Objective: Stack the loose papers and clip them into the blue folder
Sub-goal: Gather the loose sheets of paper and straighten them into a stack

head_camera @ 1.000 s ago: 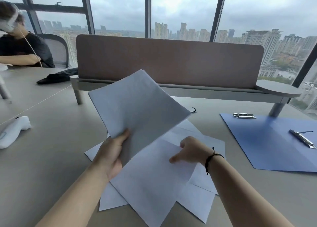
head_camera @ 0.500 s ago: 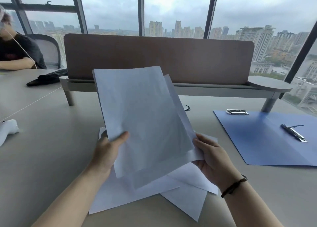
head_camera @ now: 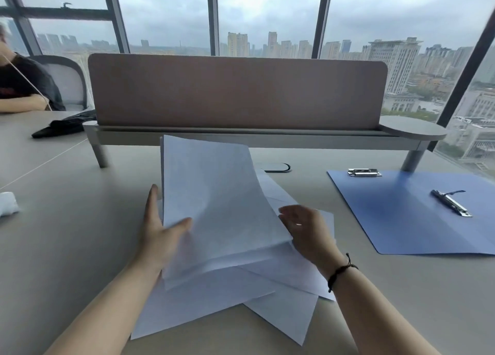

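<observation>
A: Papers (head_camera: pixel 219 210): several sheets raised as a bundle over the desk (head_camera: pixel 67 234), lower edge down on the sheets that lie fanned and crooked beneath. Half a second ago the bundle was higher and tilted; now it stands nearly square and lower.

B: Hands?

A: Left hand (head_camera: pixel 160 231) holds the bundle's left edge, thumb across the front, fingers straight up behind. Right hand (head_camera: pixel 302 231) was pinching the right edge a moment back; now it sits at the lower right corner with fingers loosely curled. Can't tell whether it touches the paper.

B: Meaning for the task?

A: Gathering is partway, I'd judge. Some sheets collected, at least three loose below, corners sticking out toward the near edge. Squaring up not yet done.

B: Folder?

A: Folder (head_camera: pixel 401 215) lies open, flat, well to the right, apart from the papers. One clip (head_camera: pixel 451 203) on its inner face, a second clip (head_camera: pixel 364 172) at its far edge. Nothing in it.

B: Beyond that?

A: Divider (head_camera: pixel 235 92) behind, windows (head_camera: pixel 267 14) past it.
</observation>
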Demonstrator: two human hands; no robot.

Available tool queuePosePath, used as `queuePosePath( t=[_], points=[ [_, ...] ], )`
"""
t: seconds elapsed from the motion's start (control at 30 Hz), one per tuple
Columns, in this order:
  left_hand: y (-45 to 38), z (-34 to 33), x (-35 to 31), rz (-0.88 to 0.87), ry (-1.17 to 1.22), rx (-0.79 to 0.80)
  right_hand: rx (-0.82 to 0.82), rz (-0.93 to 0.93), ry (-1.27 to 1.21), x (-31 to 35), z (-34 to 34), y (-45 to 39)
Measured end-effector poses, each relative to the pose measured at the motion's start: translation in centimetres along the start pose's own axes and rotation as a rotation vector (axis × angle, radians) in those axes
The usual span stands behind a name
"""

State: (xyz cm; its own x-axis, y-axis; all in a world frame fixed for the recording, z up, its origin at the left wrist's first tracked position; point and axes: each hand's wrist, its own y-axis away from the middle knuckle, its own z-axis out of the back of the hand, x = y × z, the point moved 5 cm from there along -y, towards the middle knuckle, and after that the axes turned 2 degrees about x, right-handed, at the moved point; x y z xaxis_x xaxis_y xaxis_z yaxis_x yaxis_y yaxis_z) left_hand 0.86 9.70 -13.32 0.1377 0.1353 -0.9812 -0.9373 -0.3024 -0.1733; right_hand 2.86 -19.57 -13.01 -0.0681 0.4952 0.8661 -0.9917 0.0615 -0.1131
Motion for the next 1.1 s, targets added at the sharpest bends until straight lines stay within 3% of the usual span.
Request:
queuePosePath(
  t=[0.07, 0.13, 0.27, 0.43, 0.53, 0.73, 0.8, 0.93, 1.0, 1.1],
  points=[
    [-0.5, 0.3, 0.1, 0.026, 0.106, 0.022, 0.039, 0.006, 0.419, -0.3, 0.2, -1.5],
    [-0.8, 0.5, 0.5, 0.099, 0.209, 0.069, 0.147, -0.067, 0.655, -0.6, 0.4, -2.5],
    [-1.1, 0.9, 1.1, 0.224, 0.205, 0.163, 0.231, -0.145, 0.803, -0.7, 0.7, -4.6],
    [-1.3, 0.8, 1.9, 0.331, 0.412, 0.191, 0.295, -0.217, 0.922, 0.1, 1.2, -6.2],
    [-1.2, 0.9, 2.0, 0.381, 0.529, 0.184, 0.322, -0.25, 0.769, -0.1, 1.2, -6.7],
    [-0.7, 1.3, 0.8, 0.19, 0.235, -0.027, 0.263, -0.053, 0.557, 1.2, 1.4, -5.3],
    [-0.5, 1.2, 0.6, 0.175, 0.202, -0.044, 0.238, -0.076, 0.269, 1.3, 2.0, -3.7],
    [-0.3, 0.9, 0.3, 0.201, 0.288, 0.005, 0.285, -0.207, -0.561, 0.8, 2.1, 0.4],
    [-0.1, 0.4, 0.2, 0.212, 0.332, 0.066, 0.334, -0.272, -0.772, 0.4, 1.2, 1.8],
    [-0.4, -0.2, 0.6, 0.184, 0.29, 0.149, 0.37, -0.372, -0.815, 0.0, -0.2, 2.7]
  ],
)
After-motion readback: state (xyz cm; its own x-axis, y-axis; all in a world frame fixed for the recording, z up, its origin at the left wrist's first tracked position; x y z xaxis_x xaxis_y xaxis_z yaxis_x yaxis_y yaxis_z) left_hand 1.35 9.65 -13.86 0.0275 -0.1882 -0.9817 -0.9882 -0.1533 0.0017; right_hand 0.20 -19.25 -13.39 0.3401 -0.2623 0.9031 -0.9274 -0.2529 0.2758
